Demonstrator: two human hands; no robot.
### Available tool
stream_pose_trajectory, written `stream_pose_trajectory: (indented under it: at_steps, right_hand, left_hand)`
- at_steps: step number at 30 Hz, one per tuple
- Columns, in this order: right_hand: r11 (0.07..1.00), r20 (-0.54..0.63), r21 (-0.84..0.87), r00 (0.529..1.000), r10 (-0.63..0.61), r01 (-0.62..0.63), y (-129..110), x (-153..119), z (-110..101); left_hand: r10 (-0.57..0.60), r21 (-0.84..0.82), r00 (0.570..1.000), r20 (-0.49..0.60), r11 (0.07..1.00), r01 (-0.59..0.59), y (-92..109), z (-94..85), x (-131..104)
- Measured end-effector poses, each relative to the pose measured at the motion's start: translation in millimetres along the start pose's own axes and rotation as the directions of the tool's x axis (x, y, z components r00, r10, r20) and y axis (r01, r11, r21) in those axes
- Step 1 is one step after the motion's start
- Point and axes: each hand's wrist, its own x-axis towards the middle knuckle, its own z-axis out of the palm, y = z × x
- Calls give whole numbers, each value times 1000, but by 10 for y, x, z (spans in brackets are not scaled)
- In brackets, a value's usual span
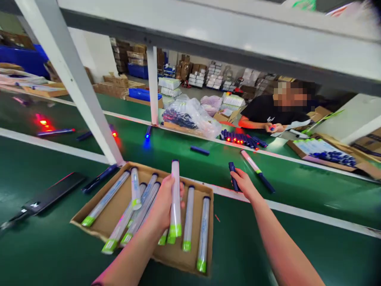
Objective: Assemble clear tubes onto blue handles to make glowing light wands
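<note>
My left hand [164, 195] is wrapped round a whitish tube [176, 200] with a bright green lower end and a dark rim at the top. It holds the tube nearly upright over a shallow cardboard tray [210, 232]. Several similar tubes [203, 234] lie in that tray, some partly behind my left forearm. Above the pale strip along the belt, my right hand [244, 183] grips a dark blue handle [232, 176], its fingers closed round the side. To the right of this hand, a tube joined to a dark blue handle [257, 171] lies on the green belt.
A black phone-like slab [56, 193] lies left of the tray beside a dark blue stick [99, 178]. A white post [70, 79] rises at the tray's left corner, under an overhead beam [208, 28]. Across the belt, a person [272, 113] handles a small item near lit handles [241, 139].
</note>
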Motion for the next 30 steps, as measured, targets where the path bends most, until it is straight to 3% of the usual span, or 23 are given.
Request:
stream_pose_trajectory:
  at_steps: [3, 5, 6, 9, 16, 21, 24, 27, 30]
  right_hand:
    - [988, 242, 112, 967, 80, -110, -16, -998, 162]
    - [964, 397, 161, 908, 135, -214, -41, -1693, 327]
    - [928, 453, 183, 866, 214, -325, -51, -1981, 417]
    - [892, 500, 151, 811, 303, -426, -69, -2482, 637]
    - [912, 439, 145, 850, 289, -385, -65, -2633, 808]
    - [938, 307, -64, 888, 343, -340, -173, -2735, 853]
    - [972, 270, -206, 948, 169, -115, -261, -2723, 870]
    - [958, 257, -248, 963, -77, 143, -277, -2701, 941]
    - [887, 148, -399, 971, -189, 233, -222, -2718, 1036]
  left_hand:
    - [28, -162, 999, -23, 986, -31, 87, 125, 104]
    - [91, -212, 995, -47, 972, -99, 85, 157, 87]
    - [120, -229, 991, -58, 965, -130, 75, 171, 56]
    - [160, -279, 986, -52, 945, -168, 33, 207, -77]
    - [198, -349, 980, 19, 920, -179, -26, 199, -276]
    - [216, -390, 971, 106, 907, -160, 22, 191, -379]
    - [234, -392, 969, 79, 901, -185, 64, 215, -430]
    - [252, -377, 967, 44, 900, -217, 88, 245, -464]
    - [291, -351, 957, -22, 894, -279, 110, 267, -496]
